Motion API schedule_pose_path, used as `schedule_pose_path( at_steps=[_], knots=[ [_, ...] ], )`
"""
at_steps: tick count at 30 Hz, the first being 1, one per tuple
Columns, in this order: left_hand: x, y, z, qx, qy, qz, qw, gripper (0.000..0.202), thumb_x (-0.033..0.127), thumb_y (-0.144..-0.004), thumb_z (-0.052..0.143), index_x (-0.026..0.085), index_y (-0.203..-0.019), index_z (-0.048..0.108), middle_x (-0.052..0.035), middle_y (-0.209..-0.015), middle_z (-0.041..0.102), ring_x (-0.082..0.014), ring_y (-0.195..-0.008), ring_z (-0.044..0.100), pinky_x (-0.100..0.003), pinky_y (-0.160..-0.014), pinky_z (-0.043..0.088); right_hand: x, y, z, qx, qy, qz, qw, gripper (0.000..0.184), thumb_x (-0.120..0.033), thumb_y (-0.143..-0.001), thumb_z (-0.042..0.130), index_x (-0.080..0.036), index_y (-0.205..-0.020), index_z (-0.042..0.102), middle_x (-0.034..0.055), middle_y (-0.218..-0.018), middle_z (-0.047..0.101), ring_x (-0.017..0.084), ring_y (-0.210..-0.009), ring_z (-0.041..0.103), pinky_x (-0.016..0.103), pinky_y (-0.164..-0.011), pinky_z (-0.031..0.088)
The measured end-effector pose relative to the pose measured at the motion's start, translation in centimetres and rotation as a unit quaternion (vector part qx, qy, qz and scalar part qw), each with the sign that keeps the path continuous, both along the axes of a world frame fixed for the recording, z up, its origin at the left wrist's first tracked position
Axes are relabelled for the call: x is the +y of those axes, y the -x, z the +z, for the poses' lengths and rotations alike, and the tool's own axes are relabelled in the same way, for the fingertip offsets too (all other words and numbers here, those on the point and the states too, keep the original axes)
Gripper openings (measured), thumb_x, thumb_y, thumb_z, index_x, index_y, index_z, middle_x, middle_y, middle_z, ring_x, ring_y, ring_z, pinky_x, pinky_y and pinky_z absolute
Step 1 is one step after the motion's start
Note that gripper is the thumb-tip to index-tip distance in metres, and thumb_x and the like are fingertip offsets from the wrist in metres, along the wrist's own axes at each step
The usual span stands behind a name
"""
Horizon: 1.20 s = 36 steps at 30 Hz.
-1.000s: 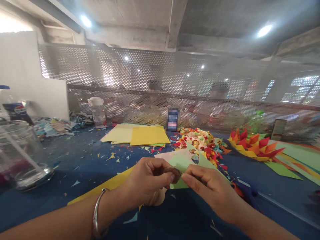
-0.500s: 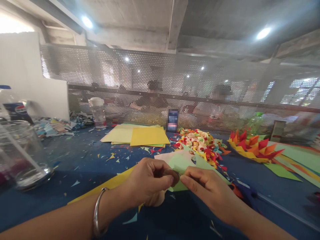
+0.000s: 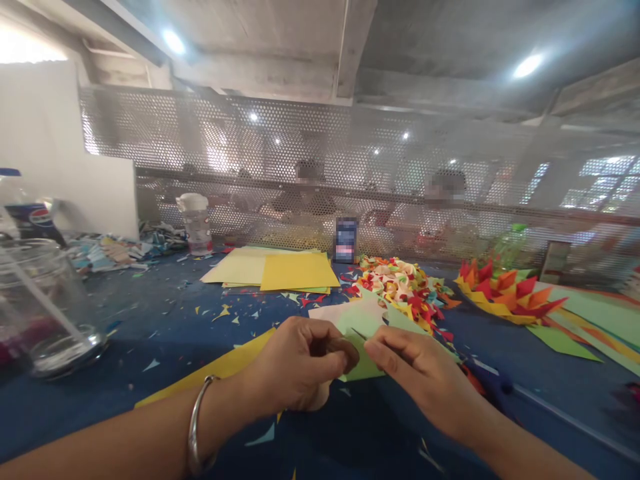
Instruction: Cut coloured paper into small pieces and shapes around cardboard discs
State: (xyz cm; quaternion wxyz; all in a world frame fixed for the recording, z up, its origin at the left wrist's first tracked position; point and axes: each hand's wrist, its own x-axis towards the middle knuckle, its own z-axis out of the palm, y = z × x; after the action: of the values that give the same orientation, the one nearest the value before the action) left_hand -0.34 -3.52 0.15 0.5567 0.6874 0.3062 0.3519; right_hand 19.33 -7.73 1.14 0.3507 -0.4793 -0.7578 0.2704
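My left hand (image 3: 300,365) is curled closed, thumb pressed on a light green paper piece (image 3: 361,333) held low over the blue table (image 3: 150,320). My right hand (image 3: 417,373) pinches the same green piece from the right, fingers together. The two hands meet at the paper's near edge. A metal bangle (image 3: 196,427) circles my left wrist. A yellow sheet (image 3: 220,368) lies under my left hand, and a pale pink sheet (image 3: 335,310) lies just behind the green piece.
A stack of yellow sheets (image 3: 280,270) lies at the middle back, a heap of small folded paper pieces (image 3: 400,283) to its right, red-orange folded points (image 3: 505,290) further right. A glass jar (image 3: 43,307) stands left. Behind a perforated screen (image 3: 320,167) sit two people.
The green piece has shifted slightly between my fingers and my right hand has drawn a little to the right. Everything else on the table is as before.
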Motion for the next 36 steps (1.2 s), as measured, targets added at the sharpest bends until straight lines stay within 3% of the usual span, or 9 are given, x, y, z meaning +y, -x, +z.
schedule_pose_path(
  at_steps=[5,10,15,20,26,33,36],
  knots=[
    [-0.1,-0.1,-0.7,-0.033,0.015,-0.021,0.999,0.012,0.025,-0.072,0.068,0.015,-0.074,0.062,0.0006,-0.066,0.059,-0.0097,-0.06,0.049,-0.026,-0.06,0.04,0.1,0.1,-0.4,0.05,0.029,0.019,0.998,0.036,-0.051,-0.093,0.047,-0.02,-0.076,0.048,-0.0052,-0.066,0.034,0.012,-0.06,0.032,0.026,-0.053,0.028],
    [-0.2,-0.4,-0.9,-0.093,0.066,-0.048,0.992,0.028,0.028,-0.073,0.076,0.017,-0.088,0.055,0.0018,-0.071,0.061,-0.0089,-0.063,0.052,-0.025,-0.063,0.04,-0.2,0.5,-0.6,0.064,0.026,0.034,0.997,0.029,-0.043,-0.092,0.053,-0.019,-0.076,0.05,-0.005,-0.067,0.038,0.011,-0.061,0.034,0.025,-0.055,0.029],
    [-0.3,-0.4,-0.4,-0.095,0.106,-0.047,0.989,0.027,0.031,-0.072,0.077,0.014,-0.081,0.059,-0.0014,-0.073,0.063,-0.0092,-0.064,0.053,-0.024,-0.062,0.04,-0.4,0.8,-0.5,0.095,0.014,0.032,0.995,0.023,-0.034,-0.093,0.052,-0.019,-0.076,0.05,-0.0052,-0.065,0.041,0.011,-0.06,0.036,0.024,-0.056,0.032],
    [-0.5,-0.1,-0.3,-0.046,0.084,-0.016,0.995,0.026,0.04,-0.079,0.069,0.015,-0.08,0.061,-0.0006,-0.072,0.063,-0.0097,-0.061,0.053,-0.024,-0.059,0.042,-0.3,0.8,-0.4,0.103,0.016,0.032,0.994,0.023,-0.036,-0.093,0.053,-0.019,-0.077,0.051,-0.0047,-0.066,0.043,0.011,-0.06,0.038,0.024,-0.056,0.033],
    [-0.4,0.0,0.2,-0.019,-0.002,0.007,1.0,0.02,0.033,-0.08,0.066,0.013,-0.081,0.065,-0.0014,-0.069,0.063,-0.0109,-0.063,0.055,-0.024,-0.059,0.043,-0.2,0.2,-0.2,0.074,0.018,0.021,0.997,0.034,-0.05,-0.094,0.047,-0.02,-0.081,0.054,-0.0035,-0.068,0.043,0.012,-0.061,0.038,0.024,-0.053,0.032],
    [-0.1,0.3,0.2,-0.033,-0.025,-0.006,0.999,0.017,0.031,-0.08,0.066,0.014,-0.08,0.067,-0.0016,-0.07,0.064,-0.0104,-0.064,0.054,-0.023,-0.059,0.041,-0.4,0.4,0.0,-0.006,-0.031,-0.006,0.999,0.035,-0.048,-0.095,0.045,-0.019,-0.082,0.06,0.0,-0.067,0.052,0.014,-0.061,0.045,0.025,-0.052,0.035],
    [-0.4,0.2,0.3,-0.033,-0.024,-0.011,0.999,0.019,0.033,-0.079,0.067,0.015,-0.076,0.067,-0.0012,-0.068,0.062,-0.0104,-0.063,0.052,-0.025,-0.061,0.041,-0.5,0.4,0.1,-0.031,-0.021,0.001,0.999,0.036,-0.049,-0.095,0.045,-0.019,-0.08,0.059,-0.0014,-0.066,0.048,0.013,-0.061,0.043,0.026,-0.054,0.034]
  ],
)
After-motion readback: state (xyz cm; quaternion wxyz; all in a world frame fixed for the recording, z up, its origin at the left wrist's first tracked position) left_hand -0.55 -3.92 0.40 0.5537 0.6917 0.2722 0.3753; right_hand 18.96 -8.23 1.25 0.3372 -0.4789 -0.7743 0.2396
